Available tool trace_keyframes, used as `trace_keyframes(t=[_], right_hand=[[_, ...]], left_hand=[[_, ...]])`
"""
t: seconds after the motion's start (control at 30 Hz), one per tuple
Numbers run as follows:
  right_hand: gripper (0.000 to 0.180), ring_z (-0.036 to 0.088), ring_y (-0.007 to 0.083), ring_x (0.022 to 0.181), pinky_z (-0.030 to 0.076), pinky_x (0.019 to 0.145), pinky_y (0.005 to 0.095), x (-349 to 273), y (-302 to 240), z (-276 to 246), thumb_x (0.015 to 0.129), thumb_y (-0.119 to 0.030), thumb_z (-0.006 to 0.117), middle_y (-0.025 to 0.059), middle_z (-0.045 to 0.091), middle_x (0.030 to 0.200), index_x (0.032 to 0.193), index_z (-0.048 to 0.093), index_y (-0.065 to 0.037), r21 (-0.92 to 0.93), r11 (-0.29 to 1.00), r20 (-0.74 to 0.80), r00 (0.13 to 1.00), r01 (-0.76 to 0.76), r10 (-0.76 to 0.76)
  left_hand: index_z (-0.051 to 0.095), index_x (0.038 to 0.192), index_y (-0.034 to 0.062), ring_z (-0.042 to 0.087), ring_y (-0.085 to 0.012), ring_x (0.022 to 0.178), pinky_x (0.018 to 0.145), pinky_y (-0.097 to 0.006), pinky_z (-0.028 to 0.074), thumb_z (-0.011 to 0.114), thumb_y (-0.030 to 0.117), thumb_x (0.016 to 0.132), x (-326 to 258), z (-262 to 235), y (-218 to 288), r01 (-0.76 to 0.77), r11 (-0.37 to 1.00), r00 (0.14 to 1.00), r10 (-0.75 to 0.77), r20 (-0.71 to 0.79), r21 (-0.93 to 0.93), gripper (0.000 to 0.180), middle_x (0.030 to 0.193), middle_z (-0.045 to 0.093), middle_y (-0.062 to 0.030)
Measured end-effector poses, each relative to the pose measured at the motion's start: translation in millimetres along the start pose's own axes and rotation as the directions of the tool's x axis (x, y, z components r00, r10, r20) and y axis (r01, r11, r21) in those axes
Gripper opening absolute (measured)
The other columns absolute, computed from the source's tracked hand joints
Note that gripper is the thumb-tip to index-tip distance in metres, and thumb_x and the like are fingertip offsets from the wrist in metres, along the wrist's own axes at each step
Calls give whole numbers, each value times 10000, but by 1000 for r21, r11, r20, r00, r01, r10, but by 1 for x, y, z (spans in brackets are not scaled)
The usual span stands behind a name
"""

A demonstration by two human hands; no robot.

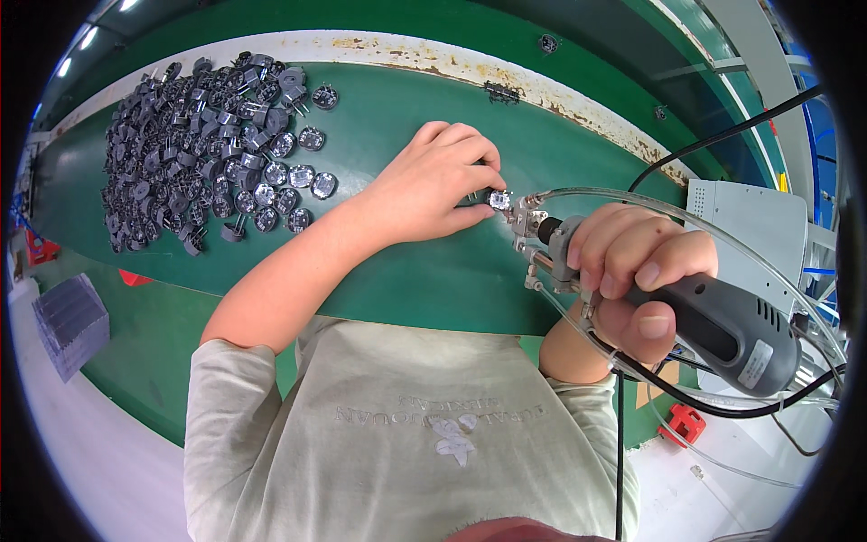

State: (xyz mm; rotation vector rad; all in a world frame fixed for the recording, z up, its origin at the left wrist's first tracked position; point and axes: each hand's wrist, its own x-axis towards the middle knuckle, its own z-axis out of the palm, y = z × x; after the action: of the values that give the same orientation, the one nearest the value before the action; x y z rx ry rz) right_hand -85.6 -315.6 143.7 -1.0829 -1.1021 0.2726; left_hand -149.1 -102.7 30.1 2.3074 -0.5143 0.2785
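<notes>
My left hand (442, 185) pinches a small round black plug-like part (499, 200) with a pale, shiny face between thumb and fingers, over the green bench. Wrapped in my right hand (637, 257) is a dark grey electric screwdriver (722, 330). It lies roughly level, and its metal head (533, 230), fitted with clear tubes, points left at the part. The tip is very close to the part; whether they touch I cannot tell. A large heap of similar parts (203, 144) is piled on the bench left of my left forearm, with several lying face up along its right side.
The green bench (397, 285) has a rusty white rail (379, 45) along its far side. A clear hose (686, 217) and a black cable (722, 149) run on the right, near a pale grey metal box (750, 226). A red object (684, 425) sits low on the right.
</notes>
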Motion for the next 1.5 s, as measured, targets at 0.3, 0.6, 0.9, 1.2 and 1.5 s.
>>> trace_keyframes(t=[0.3, 0.6, 0.9, 1.2, 1.5], right_hand=[[263, 552, 179, 531, 516, 537, 368, 5, -1, 18, 936, -256, 695, 45, 559, 680, 962, 498, -84, -114, 993, -77, 997, -38, 29], [334, 595, 188, 606, 490, 568, 327, 5, 14, 24, 707, 89, 798, 64, 631, 691, 911, 566, -36, -98, 993, -145, 988, -64, 49], [389, 588, 212, 558, 525, 552, 377, -6, -37, -15, 888, -298, 823, 61, 607, 705, 998, 562, -32, -18, 964, -327, 910, 264, -255], [274, 578, 194, 624, 527, 589, 355, -8, -2, -5, 851, -56, 778, 90, 577, 716, 988, 543, -27, 19, 991, -467, 877, 135, -111], [308, 579, 198, 656, 536, 630, 362, -10, 2, -11, 856, -36, 783, 103, 588, 738, 1020, 522, -25, 84, 976, -468, 872, 202, -140]], left_hand=[[736, 996, 98, 547, -234, 1174, 1061, -437, 380, 811, 194, 791, -1, 2, 1, -1, 1000, 1000, 1, -13, -10, 238, 1092, 625, -14], [732, 958, 115, 547, -247, 1167, 1037, -438, 364, 818, 200, 771, 5, 0, 4, -1, 1000, 1000, 2, 30, -14, 222, 1085, 627, -18], [754, 1028, 142, 557, -302, 1212, 1046, -479, 397, 782, 274, 805, 50, -35, -2, 96, 986, 992, -84, -94, 136, 260, 1202, 643, -67], [621, 1363, 171, 531, -358, 1305, 1055, -502, 456, 724, 139, 744, 124, -57, -115, 320, 785, 928, -147, -342, 531, 629, 1404, 592, -94], [721, 1068, 13, 688, -352, 997, 896, -413, 551, 733, 153, 818, 141, -42, -87, 235, 935, 964, -258, 55, 265, 287, 1035, 719, -180]])
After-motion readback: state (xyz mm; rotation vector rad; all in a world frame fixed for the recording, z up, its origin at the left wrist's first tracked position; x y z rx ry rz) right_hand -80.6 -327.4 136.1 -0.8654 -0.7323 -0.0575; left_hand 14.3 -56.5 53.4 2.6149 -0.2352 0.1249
